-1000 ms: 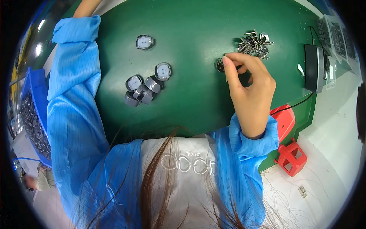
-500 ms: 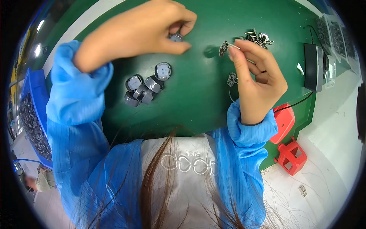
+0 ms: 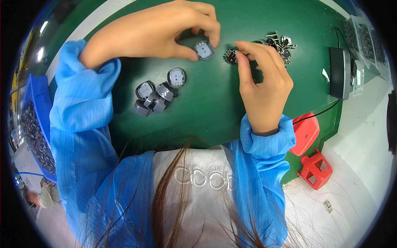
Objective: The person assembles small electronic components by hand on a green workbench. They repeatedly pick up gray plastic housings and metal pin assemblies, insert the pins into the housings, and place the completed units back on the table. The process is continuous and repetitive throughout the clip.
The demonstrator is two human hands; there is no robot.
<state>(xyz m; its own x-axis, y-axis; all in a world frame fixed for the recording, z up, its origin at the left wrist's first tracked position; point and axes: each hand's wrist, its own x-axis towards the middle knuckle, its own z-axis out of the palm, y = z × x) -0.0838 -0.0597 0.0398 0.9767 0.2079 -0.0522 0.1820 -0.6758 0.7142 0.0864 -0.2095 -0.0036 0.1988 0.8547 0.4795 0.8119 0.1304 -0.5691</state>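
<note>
Between the thumb and fingers of my left hand [image 3: 182,31] is a small round grey housing [image 3: 204,50], its light blue-grey inner face turned up. Just to the right, my right hand [image 3: 264,78] pinches a small round black circuit board [image 3: 231,56] with metal parts on it. A narrow gap separates the board from the housing. Below my left hand lies a cluster of similar grey housings [image 3: 166,91], some face up and some on their sides. Beyond my right hand is a pile of small boards with metal pins [image 3: 282,44].
A blue bin [image 3: 39,99] of small dark parts stands at the left. At the right are a black box-shaped device [image 3: 340,73] with a cable, clear plastic trays [image 3: 364,41] and a red stool [image 3: 316,169]. All the loose parts lie on a green table mat [image 3: 198,111].
My right hand has moved left with the board, toward the housing. My left hand has shifted slightly right, and its housing now shows its inner face more fully.
</note>
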